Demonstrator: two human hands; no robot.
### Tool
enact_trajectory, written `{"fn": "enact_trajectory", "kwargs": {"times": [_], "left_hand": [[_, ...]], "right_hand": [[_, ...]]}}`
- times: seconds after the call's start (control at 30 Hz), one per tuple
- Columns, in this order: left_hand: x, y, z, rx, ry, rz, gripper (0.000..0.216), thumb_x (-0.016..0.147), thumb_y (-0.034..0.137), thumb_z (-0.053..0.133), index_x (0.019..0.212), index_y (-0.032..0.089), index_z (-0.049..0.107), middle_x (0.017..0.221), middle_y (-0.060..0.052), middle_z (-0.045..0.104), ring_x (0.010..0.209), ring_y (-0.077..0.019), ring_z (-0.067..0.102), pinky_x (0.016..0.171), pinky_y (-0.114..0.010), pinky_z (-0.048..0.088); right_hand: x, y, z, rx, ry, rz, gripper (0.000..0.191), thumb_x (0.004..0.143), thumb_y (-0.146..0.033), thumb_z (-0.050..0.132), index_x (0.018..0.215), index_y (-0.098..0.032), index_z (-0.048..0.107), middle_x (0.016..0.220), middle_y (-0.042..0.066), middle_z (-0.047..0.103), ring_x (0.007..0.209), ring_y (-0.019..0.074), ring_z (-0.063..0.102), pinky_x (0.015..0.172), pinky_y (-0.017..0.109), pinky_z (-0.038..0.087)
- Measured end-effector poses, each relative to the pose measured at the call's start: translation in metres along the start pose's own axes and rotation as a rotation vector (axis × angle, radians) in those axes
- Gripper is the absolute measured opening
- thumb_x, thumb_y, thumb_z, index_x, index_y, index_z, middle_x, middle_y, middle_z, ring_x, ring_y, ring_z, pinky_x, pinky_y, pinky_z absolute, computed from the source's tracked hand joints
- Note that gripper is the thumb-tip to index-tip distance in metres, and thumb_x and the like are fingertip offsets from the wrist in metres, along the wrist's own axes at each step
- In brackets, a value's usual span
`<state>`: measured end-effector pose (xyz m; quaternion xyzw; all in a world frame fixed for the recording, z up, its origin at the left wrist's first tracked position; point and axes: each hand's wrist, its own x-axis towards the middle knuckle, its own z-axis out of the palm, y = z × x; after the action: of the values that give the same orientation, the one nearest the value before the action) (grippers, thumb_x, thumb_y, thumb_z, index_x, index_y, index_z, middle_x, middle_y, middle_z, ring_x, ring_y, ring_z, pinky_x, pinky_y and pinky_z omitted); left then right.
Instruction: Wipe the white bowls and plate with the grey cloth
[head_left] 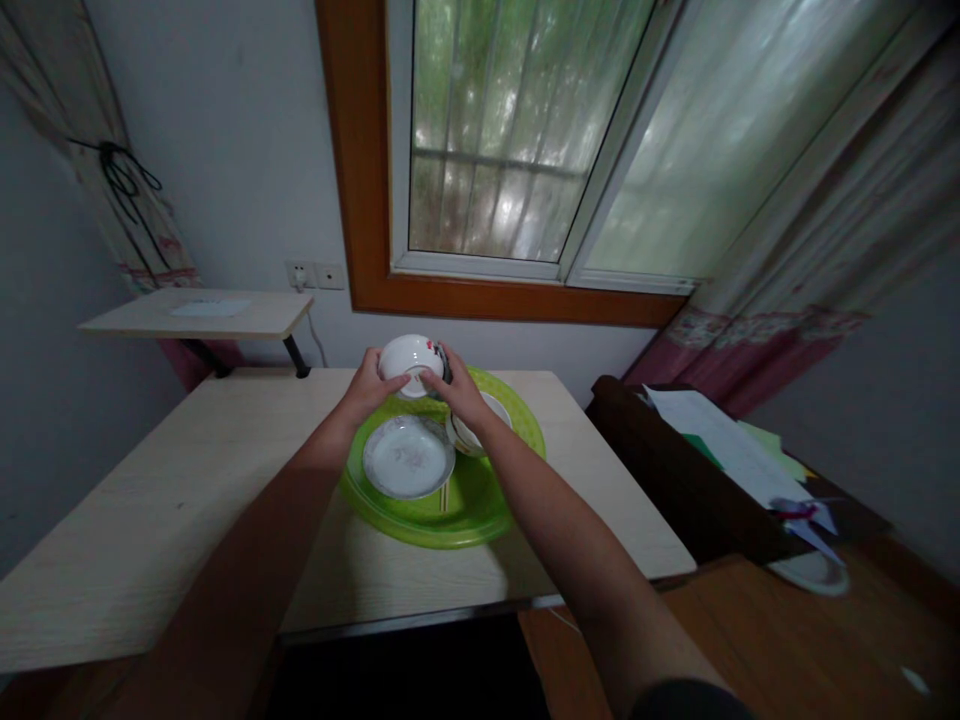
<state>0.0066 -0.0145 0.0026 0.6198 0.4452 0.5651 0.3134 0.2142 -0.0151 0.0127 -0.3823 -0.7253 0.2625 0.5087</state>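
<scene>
Both hands hold a white bowl [407, 354] with a red and dark pattern on its side, tipped so its foot faces me. My left hand [369, 384] grips its left side, thumb near the foot. My right hand [459, 388] is closed around the right side. The bowl is over the far part of a round green tray [480, 515]. On the tray, nearer to me, lies a white plate [409, 458] with a patterned rim. A second bowl [469, 437] is partly hidden behind my right wrist. A pair of chopsticks [444, 497] shows beside the plate.
The tray rests on a light wooden table [225, 440]. A small raised shelf [262, 312] stands at the back left, with a paper on it. A window [517, 150] is behind the table. Papers [720, 445] lie on a dark piece of furniture to the right.
</scene>
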Motion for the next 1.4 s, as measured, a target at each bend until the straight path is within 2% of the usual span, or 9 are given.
{"fn": "enact_trajectory", "kwargs": {"times": [0.23,0.33,0.47,0.63,0.87,1.03,1.17,1.27,1.4], "left_hand": [[-0.003,0.004,0.005,0.033,-0.056,-0.013,0.072,0.061,0.042,0.082,0.117,0.020,0.043,0.118,-0.009,0.059,0.110,-0.0256,0.059,0.094,-0.040,0.048],[-0.005,0.005,0.007,0.146,-0.095,0.043,0.075,0.060,0.039,0.082,0.122,0.020,0.044,0.123,-0.010,0.057,0.114,-0.0264,0.058,0.096,-0.040,0.048],[-0.009,0.008,0.007,0.292,-0.150,0.063,0.068,0.060,0.036,0.082,0.116,0.019,0.048,0.111,-0.008,0.061,0.103,-0.0246,0.060,0.090,-0.039,0.049],[-0.012,0.014,0.007,0.383,-0.135,0.071,0.060,0.063,0.038,0.080,0.110,0.019,0.048,0.102,-0.005,0.062,0.092,-0.0228,0.061,0.079,-0.034,0.049],[-0.012,0.024,0.008,0.404,-0.080,0.049,0.059,0.062,0.036,0.080,0.108,0.020,0.047,0.103,-0.007,0.064,0.093,-0.0239,0.063,0.078,-0.034,0.049],[-0.010,0.021,0.008,0.406,-0.043,0.055,0.059,0.062,0.040,0.080,0.107,0.020,0.047,0.102,-0.007,0.064,0.091,-0.0238,0.063,0.076,-0.034,0.049],[-0.009,0.017,0.007,0.411,-0.051,0.069,0.056,0.062,0.037,0.079,0.105,0.020,0.046,0.101,-0.007,0.064,0.090,-0.0229,0.063,0.076,-0.034,0.048],[-0.010,0.016,0.006,0.400,-0.069,0.070,0.053,0.062,0.032,0.077,0.104,0.020,0.046,0.099,-0.006,0.064,0.087,-0.0217,0.062,0.074,-0.033,0.047],[-0.011,0.018,0.006,0.395,-0.090,0.056,0.051,0.063,0.028,0.075,0.105,0.020,0.046,0.099,-0.006,0.065,0.086,-0.0211,0.063,0.073,-0.032,0.048]], "right_hand": [[0.003,0.005,-0.007,-0.076,0.034,-0.082,0.077,0.078,-0.049,0.077,0.143,-0.019,0.049,0.139,0.016,0.055,0.128,0.0297,0.053,0.113,0.047,0.039],[0.005,0.003,-0.010,-0.164,-0.045,-0.192,0.077,0.077,-0.041,0.080,0.143,-0.019,0.048,0.137,0.016,0.056,0.128,0.0295,0.053,0.113,0.047,0.039],[0.004,-0.002,-0.015,-0.276,-0.175,-0.284,0.077,0.076,-0.032,0.081,0.144,-0.019,0.048,0.141,0.017,0.054,0.131,0.0298,0.050,0.115,0.048,0.038],[0.001,-0.003,-0.017,-0.311,-0.206,-0.303,0.077,0.081,-0.029,0.075,0.150,-0.020,0.042,0.151,0.017,0.046,0.140,0.0302,0.043,0.119,0.050,0.032],[-0.004,-0.006,-0.007,-0.245,-0.165,-0.269,0.070,0.096,-0.037,0.053,0.157,-0.017,0.026,0.160,0.017,0.035,0.147,0.0267,0.035,0.123,0.049,0.027],[-0.004,-0.012,-0.001,-0.265,-0.046,-0.263,0.052,0.101,-0.038,0.045,0.148,-0.016,0.044,0.155,0.018,0.040,0.146,0.0245,0.037,0.122,0.046,0.029],[-0.006,-0.017,-0.002,-0.367,-0.128,-0.332,0.045,0.103,-0.036,0.042,0.145,-0.020,0.051,0.155,0.013,0.043,0.145,0.0226,0.039,0.123,0.044,0.030],[-0.009,-0.024,0.000,-0.460,-0.194,-0.405,0.044,0.103,-0.034,0.042,0.142,-0.021,0.055,0.160,0.011,0.038,0.151,0.0242,0.029,0.124,0.046,0.026],[-0.012,-0.032,0.006,-0.496,-0.226,-0.399,0.045,0.102,-0.035,0.045,0.144,-0.025,0.054,0.163,0.006,0.034,0.154,0.0250,0.020,0.125,0.050,0.024]]}}
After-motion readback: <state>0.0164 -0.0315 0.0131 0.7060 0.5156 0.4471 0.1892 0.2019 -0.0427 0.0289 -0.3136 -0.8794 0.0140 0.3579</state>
